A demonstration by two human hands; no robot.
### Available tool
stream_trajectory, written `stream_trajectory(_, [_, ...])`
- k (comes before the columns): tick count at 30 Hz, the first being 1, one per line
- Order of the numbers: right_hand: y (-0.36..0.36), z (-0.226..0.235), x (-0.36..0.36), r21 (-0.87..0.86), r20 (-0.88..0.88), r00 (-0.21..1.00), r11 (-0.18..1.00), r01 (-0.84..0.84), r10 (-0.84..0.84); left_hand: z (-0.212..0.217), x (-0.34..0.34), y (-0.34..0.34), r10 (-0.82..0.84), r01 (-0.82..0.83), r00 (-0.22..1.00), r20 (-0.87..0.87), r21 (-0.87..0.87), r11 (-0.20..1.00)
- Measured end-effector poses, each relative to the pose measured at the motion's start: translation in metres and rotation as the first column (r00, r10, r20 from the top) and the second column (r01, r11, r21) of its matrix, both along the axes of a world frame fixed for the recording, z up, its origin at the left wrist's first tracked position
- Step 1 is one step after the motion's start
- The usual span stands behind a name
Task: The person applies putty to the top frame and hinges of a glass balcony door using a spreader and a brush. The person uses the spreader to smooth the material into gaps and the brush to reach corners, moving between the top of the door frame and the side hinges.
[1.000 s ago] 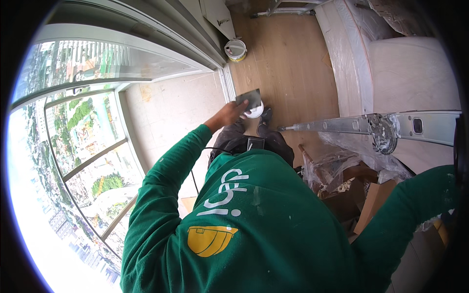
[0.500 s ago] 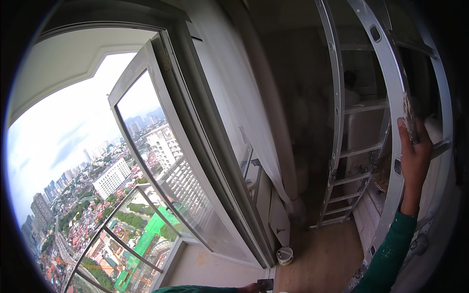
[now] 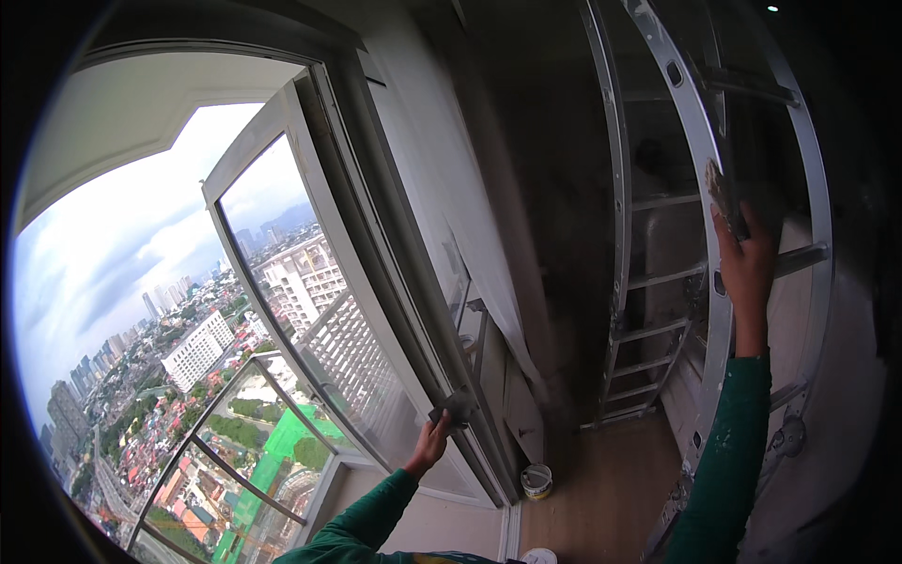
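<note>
My left hand (image 3: pixel 429 446) is closed on a flat rectangular blade (image 3: pixel 458 408), which sticks out past my fingers, up and to the right, in front of the dark door frame. I can't tell whether the blade touches that frame. My right hand (image 3: pixel 749 268) is raised higher and well apart from the left, gripping a putty knife (image 3: pixel 722 188) that points up and slightly left out of my fist. Hand and knife are both in front of the aluminium stepladder (image 3: pixel 692 113); whether my knuckles meet its rail, I can't tell.

The flat blade is dark grey, thin and squared off. The putty knife is narrower, its upper part crusted with pale, rough stuff, its lower part dark where my fingers wrap it. White specks dot my right green sleeve.

Counting up, I have two tools, one to each hand, and one stepladder. Two containers are on the wood floor below: a whitish bucket (image 3: pixel 536 481) near the door track, and a white tub (image 3: pixel 539 556) cut off by the lower edge. There's one open glass door (image 3: pixel 249 146) on my left and one white curtain (image 3: pixel 446 188).
</note>
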State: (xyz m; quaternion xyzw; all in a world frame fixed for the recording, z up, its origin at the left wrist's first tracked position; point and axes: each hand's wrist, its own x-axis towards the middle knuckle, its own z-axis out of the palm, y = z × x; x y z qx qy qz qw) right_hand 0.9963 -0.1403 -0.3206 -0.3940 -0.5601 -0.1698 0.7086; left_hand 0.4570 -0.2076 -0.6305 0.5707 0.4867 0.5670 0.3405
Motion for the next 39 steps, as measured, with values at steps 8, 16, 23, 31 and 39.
stream_trajectory(8, [0.004,-0.006,0.005,0.044,-0.028,0.999,0.998,0.039,-0.037,0.043,-0.032,-0.002,0.149,-0.165,0.979,0.14,0.114,0.98])
stream_trajectory(16, [-0.094,-0.143,-0.067,-0.142,-0.634,0.692,0.828,-0.543,0.345,-0.012,0.1,0.021,-0.35,0.473,0.735,0.58,-0.069,0.878])
stream_trajectory(23, [-0.087,-0.295,-0.2,-0.177,-0.984,0.172,-0.132,-0.975,0.052,-0.014,0.129,-0.003,-0.421,0.769,0.556,0.717,-0.252,0.587])
stream_trajectory(31, [-0.063,-0.333,-0.247,-0.045,-0.987,0.137,-0.664,-0.747,-0.086,-0.023,0.071,-0.001,-0.385,0.776,0.562,0.732,-0.304,0.553])
stream_trajectory(39, [-0.063,-0.32,-0.319,-0.318,-0.934,0.217,-0.382,-0.868,0.283,-0.027,0.025,-0.026,-0.173,0.345,0.816,0.551,-0.224,0.912])
